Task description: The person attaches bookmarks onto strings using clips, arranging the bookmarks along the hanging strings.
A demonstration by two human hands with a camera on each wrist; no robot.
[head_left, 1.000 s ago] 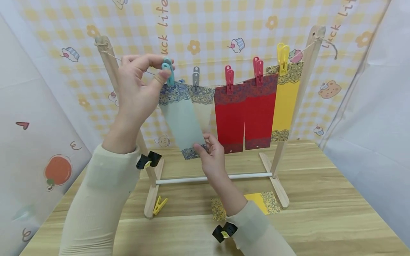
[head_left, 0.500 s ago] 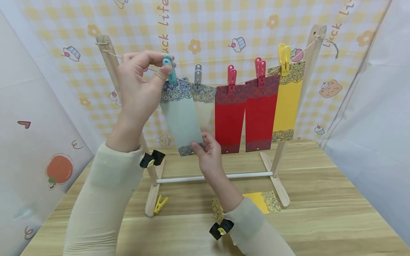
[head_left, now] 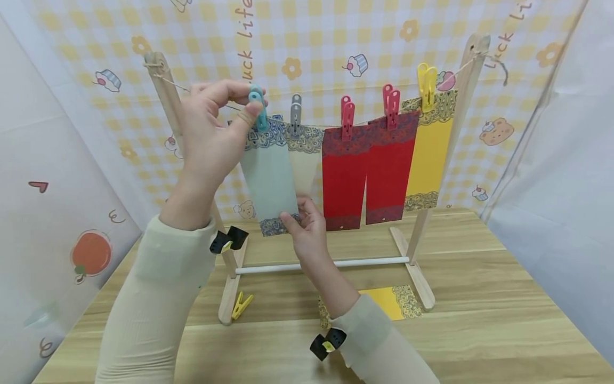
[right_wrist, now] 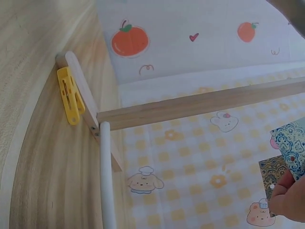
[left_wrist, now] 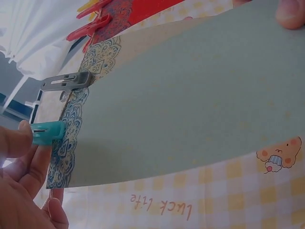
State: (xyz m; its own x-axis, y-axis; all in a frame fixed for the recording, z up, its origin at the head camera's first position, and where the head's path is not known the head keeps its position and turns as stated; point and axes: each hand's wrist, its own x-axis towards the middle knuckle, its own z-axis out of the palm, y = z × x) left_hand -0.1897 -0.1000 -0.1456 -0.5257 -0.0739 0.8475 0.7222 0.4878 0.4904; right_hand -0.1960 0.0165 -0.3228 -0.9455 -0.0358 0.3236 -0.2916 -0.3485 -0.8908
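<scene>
My left hand (head_left: pixel 213 128) pinches a teal clothespin (head_left: pixel 258 109) between thumb and fingers. That clothespin sits over the patterned top edge of a pale blue-green card (head_left: pixel 269 176) at the string. Down at the card's lower right corner, my right hand (head_left: pixel 309 229) holds it between thumb and fingers. In the left wrist view the teal clothespin (left_wrist: pixel 47 132) bites the card's patterned border, close to a grey clothespin (left_wrist: pixel 66 81). Partly behind the pale card hangs a cream card (head_left: pixel 307 165).
Two red cards (head_left: pixel 342 186) hang from red clothespins (head_left: pixel 347 117), beside a yellow card (head_left: pixel 428 160) under yellow clothespins (head_left: pixel 427 88). The string spans a wooden stand with a white crossbar (head_left: pixel 369 263). On the table lie a yellow clothespin (head_left: pixel 242 305) and another yellow card (head_left: pixel 386 303).
My right hand has moved left with the pale card's lower end, so the card hangs straighter. The left hand with the teal clothespin has shifted slightly right.
</scene>
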